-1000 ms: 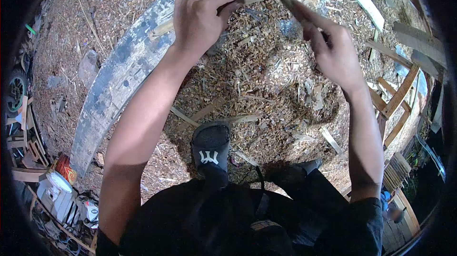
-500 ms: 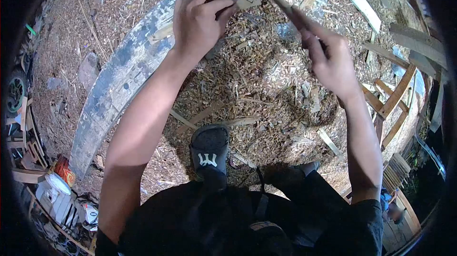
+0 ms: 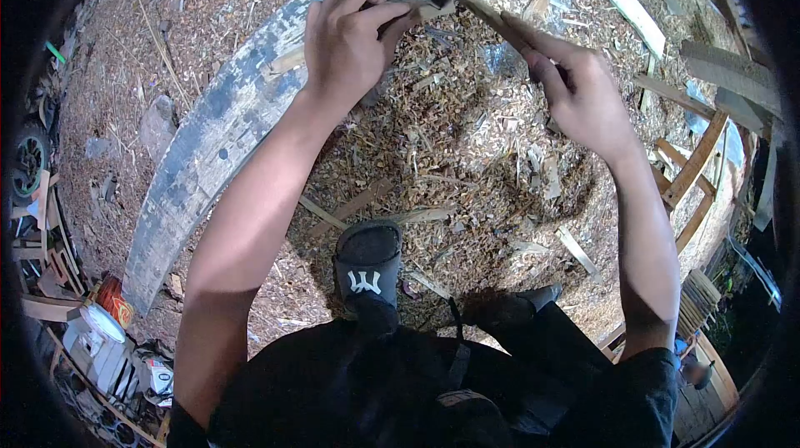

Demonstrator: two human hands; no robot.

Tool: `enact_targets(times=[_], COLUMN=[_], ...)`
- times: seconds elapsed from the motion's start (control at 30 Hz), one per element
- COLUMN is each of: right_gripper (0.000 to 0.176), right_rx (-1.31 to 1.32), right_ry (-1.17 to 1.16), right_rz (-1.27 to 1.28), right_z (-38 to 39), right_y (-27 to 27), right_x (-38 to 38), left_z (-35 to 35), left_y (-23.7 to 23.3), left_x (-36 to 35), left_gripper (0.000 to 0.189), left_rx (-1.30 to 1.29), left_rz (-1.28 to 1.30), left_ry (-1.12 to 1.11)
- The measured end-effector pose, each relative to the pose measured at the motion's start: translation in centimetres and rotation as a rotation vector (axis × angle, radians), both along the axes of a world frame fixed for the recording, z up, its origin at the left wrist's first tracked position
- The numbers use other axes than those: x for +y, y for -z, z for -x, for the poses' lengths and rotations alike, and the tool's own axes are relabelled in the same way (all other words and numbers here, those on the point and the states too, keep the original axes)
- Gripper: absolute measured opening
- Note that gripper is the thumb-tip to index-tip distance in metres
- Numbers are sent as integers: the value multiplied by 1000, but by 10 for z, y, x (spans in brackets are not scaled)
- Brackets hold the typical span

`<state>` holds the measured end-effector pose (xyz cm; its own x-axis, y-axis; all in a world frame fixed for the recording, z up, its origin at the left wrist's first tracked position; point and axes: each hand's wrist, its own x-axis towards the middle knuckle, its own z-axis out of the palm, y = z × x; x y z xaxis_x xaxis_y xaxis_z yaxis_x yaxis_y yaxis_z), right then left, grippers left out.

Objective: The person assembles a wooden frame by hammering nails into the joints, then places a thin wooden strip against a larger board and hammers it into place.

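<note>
My right hand (image 3: 583, 94) is wrapped round the wooden handle of a hammer (image 3: 492, 18). Its dark head is close to the fingertips of my left hand (image 3: 352, 41). Those fingers are closed in a pinch on a thin dark nail (image 3: 430, 5), mostly hidden by the hand. Beneath the left hand lies a narrow wood strip (image 3: 285, 63), its other end showing near the hammer head. The strip rests across a long, worn plank (image 3: 221, 135) with flaking grey-blue paint.
Wood shavings (image 3: 450, 115) cover the ground. Loose boards (image 3: 725, 73) and a wooden frame (image 3: 696, 165) lie at the right. A sandalled foot (image 3: 368, 269) stands below the hands. At the lower left are a white lid (image 3: 102, 323) and scrap wood; another person (image 3: 693, 371) appears at the lower right.
The hammer head has come down, closer to the left fingertips, and its handle has tilted. The left hand stays nearly where it was, still pinching.
</note>
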<state>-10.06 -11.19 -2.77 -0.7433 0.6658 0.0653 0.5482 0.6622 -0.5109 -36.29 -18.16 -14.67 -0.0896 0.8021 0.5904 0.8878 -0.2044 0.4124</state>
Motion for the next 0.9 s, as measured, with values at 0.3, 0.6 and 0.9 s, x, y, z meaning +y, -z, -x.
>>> enact_targets(times=[0.3,0.6,0.9], right_gripper=[47,47,45], right_rx=[-66,-179,-56], right_ry=[43,91,-89], right_rz=[89,73,-46], right_z=[-1,9,8], right_y=[-3,-30,-19], right_x=[-4,7,6], left_z=[0,2,2], left_y=[-4,-5,-2], left_x=[-4,-3,-1], left_gripper=[18,13,15], left_rx=[2,-5,-17], left_rz=[96,36,26], left_ry=[-8,31,41])
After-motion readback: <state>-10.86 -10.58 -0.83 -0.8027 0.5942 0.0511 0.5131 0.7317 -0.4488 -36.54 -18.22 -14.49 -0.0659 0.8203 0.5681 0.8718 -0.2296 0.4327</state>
